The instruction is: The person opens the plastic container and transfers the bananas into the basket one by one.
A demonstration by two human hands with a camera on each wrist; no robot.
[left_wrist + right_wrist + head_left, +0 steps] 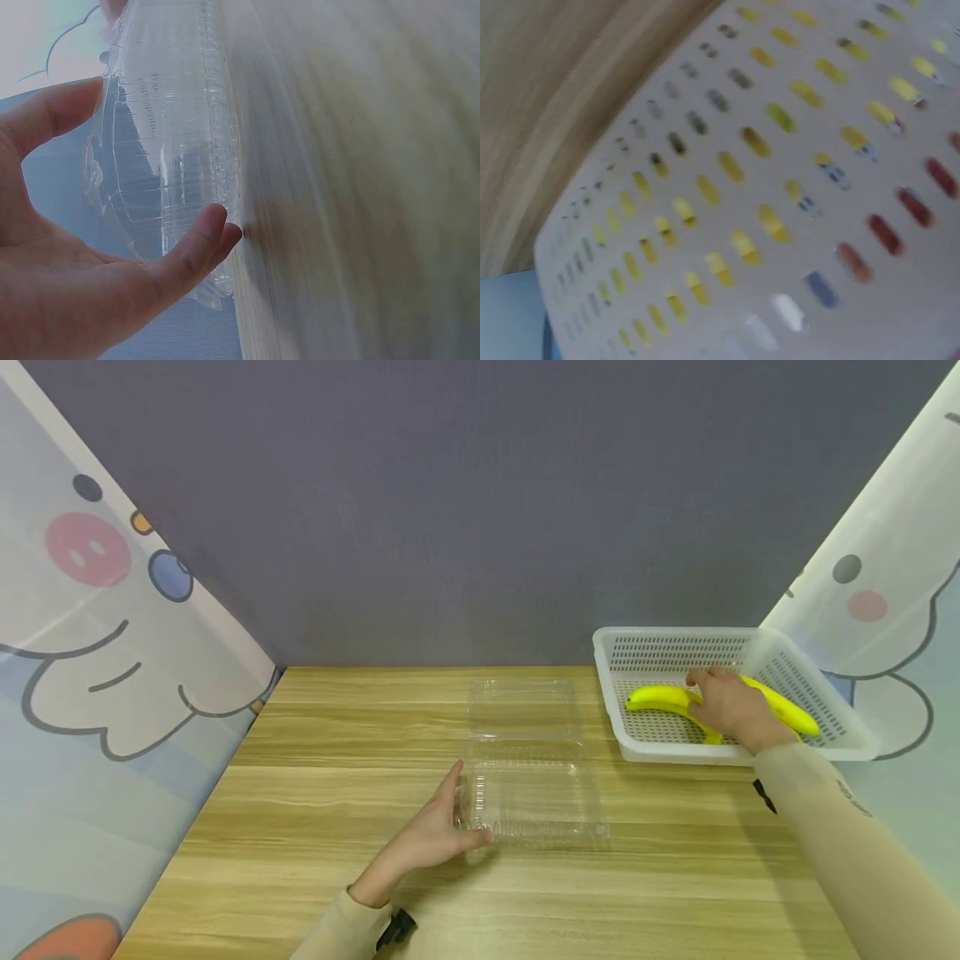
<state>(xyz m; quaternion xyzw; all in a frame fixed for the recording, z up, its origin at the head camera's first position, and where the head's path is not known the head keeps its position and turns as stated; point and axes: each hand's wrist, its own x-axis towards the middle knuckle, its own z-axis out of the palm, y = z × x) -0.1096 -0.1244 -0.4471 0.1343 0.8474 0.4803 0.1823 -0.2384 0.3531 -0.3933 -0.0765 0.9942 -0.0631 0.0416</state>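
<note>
A clear plastic clamshell box (pixel 540 793) lies unfolded on the table, its lid half (pixel 522 710) toward the wall. My left hand (pixel 435 831) is at the box's near left corner, thumb and fingers spread and fairly straight. In the left wrist view, fingertips (pixel 214 217) touch the box's clear side. My right hand (pixel 727 706) reaches into a white slotted basket (pixel 626 745), over a yellow banana (pixel 660 695). A second banana (pixel 787 708) lies right of that hand. Whether the fingers grip a banana is hidden. The right wrist view shows slotted basket wall (pixel 705 150) with yellow behind it.
The wood-grain table (pixel 315 810) meets a grey wall panel (pixel 450 510) at the back. Cartoon-printed sheets (pixel 112 635) flank it on both sides. The basket stands at the back right, close to the right sheet.
</note>
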